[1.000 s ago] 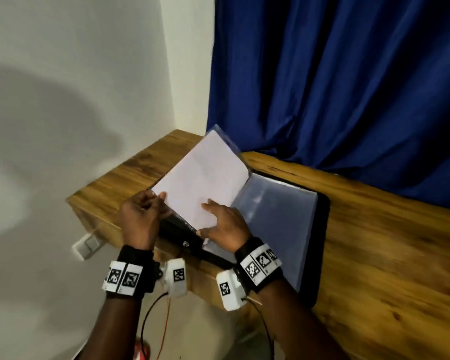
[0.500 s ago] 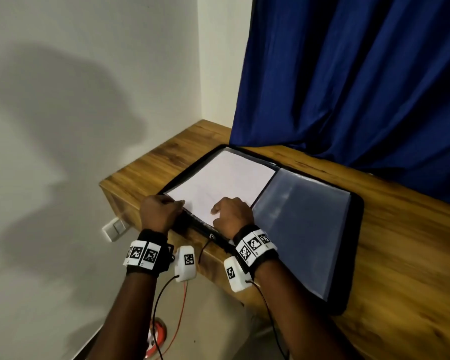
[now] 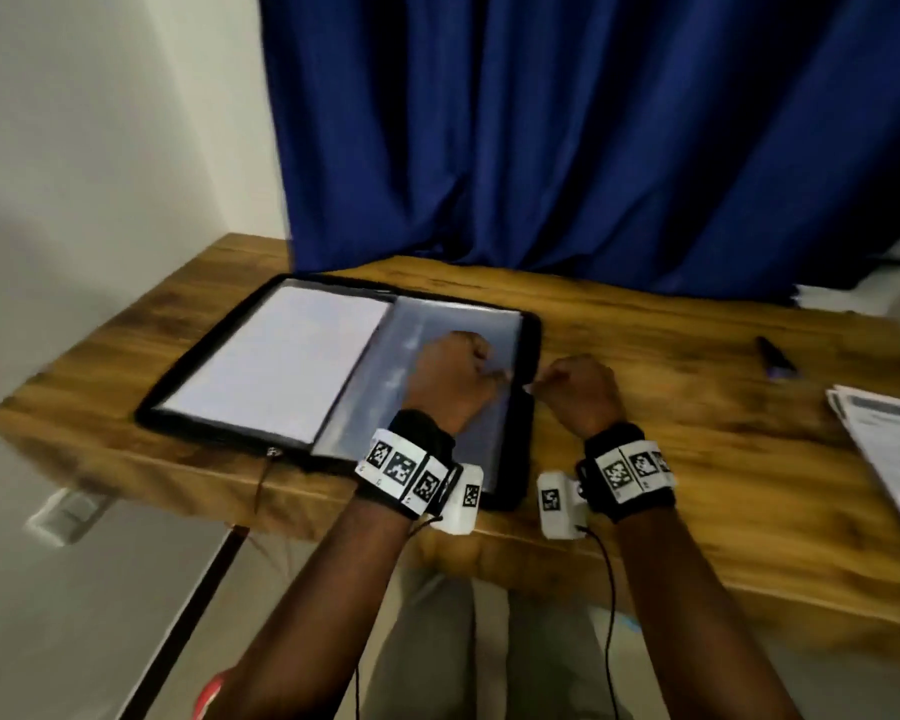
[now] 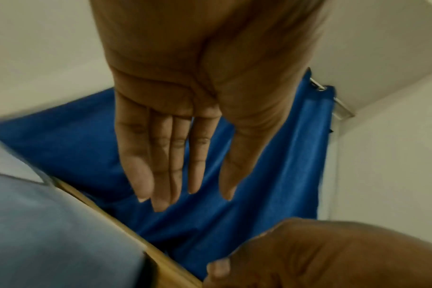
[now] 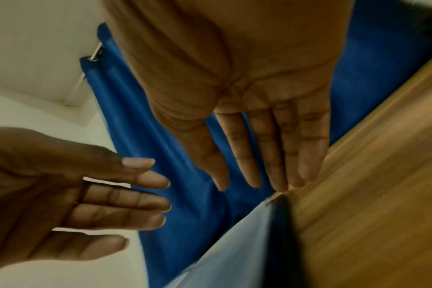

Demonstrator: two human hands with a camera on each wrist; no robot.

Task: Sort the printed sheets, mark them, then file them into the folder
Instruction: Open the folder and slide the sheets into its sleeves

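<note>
A black zip folder [image 3: 527, 356] lies open on the wooden table [image 3: 697, 459]. A white sheet [image 3: 276, 366] lies flat on its left half, and clear sleeves [image 3: 453, 317] cover the right half. My left hand [image 3: 453, 376] hovers over the right-hand sleeve. In the left wrist view its fingers [image 4: 160, 165] are straight and hold nothing. My right hand [image 3: 578, 392] is just right of the folder's edge. Its fingers [image 5: 271, 155] are straight, with the tips near the table beside the folder's black rim [image 5: 281, 224]. Neither hand holds anything.
A dark pen [image 3: 775, 358] lies on the table to the right. A stack of printed sheets [image 3: 889, 454] sits at the right edge of the head view. A blue curtain [image 3: 567, 137] hangs behind the table, with a white wall [image 3: 100, 148] to the left.
The white sheet has gone from raised to lying flat on the folder's left half. Both hands have let go of it and moved right to the folder's right half and edge.
</note>
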